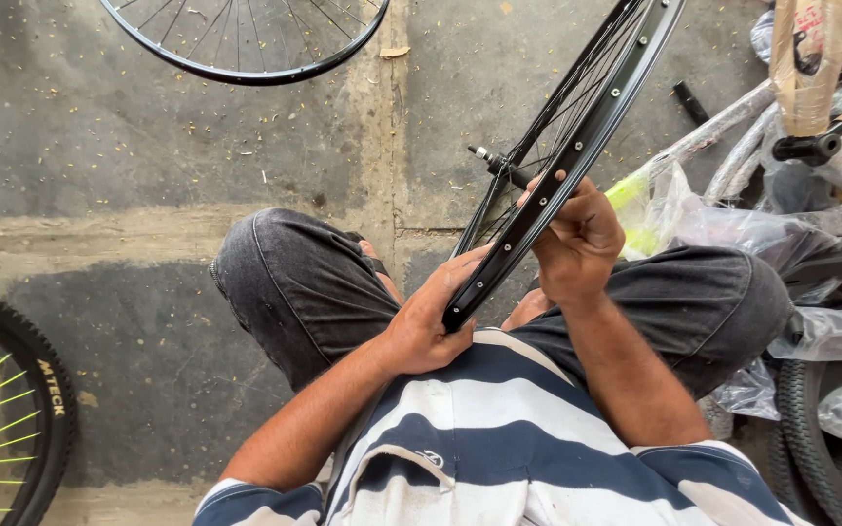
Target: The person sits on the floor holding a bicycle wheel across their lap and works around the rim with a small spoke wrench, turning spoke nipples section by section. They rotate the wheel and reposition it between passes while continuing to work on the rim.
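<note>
1. I am holding a bare black bike wheel (562, 146) up on its edge between my knees. It is leaning away from me.
2. My left hand (431, 317) is gripping the bottom of the rim, with my fingers wrapped around it.
3. My right hand (577, 239) is pinching the rim a bit higher up, just above my left hand.
4. The axle (491, 160) is sticking out just past my right fingers. If the wheel is spinning, I think the spokes could be nipping my fingertips.
5. If my left hand is slipping, the wheel may be dropping onto my leg or the hard floor (148, 146) and bending.
6. The wrapped bike frame (733, 127) is lying close beside my right hand. The tilted wheel could be bumping it.
</note>
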